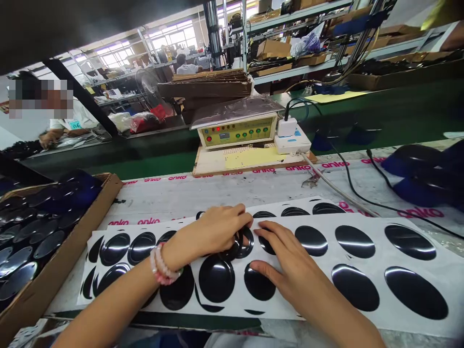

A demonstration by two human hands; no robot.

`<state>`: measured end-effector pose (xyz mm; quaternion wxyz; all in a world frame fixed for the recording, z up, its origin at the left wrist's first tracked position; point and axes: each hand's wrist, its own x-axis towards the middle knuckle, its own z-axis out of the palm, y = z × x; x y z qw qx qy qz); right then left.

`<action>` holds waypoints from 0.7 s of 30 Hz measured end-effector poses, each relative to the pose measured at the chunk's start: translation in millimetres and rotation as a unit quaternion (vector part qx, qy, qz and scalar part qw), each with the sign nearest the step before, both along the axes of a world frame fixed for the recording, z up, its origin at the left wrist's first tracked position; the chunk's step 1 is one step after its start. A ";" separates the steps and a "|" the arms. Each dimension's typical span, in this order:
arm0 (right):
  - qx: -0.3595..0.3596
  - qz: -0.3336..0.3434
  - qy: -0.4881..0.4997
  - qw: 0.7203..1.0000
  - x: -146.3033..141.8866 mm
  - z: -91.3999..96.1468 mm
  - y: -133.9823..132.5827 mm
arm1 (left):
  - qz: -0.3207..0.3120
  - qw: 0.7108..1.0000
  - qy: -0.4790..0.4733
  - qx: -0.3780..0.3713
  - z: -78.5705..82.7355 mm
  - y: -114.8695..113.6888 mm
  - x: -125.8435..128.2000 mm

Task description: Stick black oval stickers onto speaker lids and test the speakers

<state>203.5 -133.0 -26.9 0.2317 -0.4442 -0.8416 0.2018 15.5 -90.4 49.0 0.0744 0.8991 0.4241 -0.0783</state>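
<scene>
White backing sheets (366,212) carrying rows of glossy black oval stickers (355,240) lie across the workbench in front of me. My left hand (213,231), with a pink bead bracelet at the wrist, is curled over the sheet and pinches the lifted edge of one black oval sticker (242,243). My right hand (286,263) lies flat on the sheet just right of that sticker, fingers spread and pointing left, thumb beside another oval (258,282).
A cardboard box (83,227) at the left holds several dark glossy oval parts. Behind the bench stands a control box (237,130) with red and green lights on a board, a white adapter and cables (348,183). Dark blue parts (420,169) lie at the right. Another person works at far left.
</scene>
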 end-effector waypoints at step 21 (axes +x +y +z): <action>-0.021 0.001 0.008 1.000 2.5 5.4 1.9 | -0.025 0.998 -0.053 0.034 -5.1 -10.7 -14.8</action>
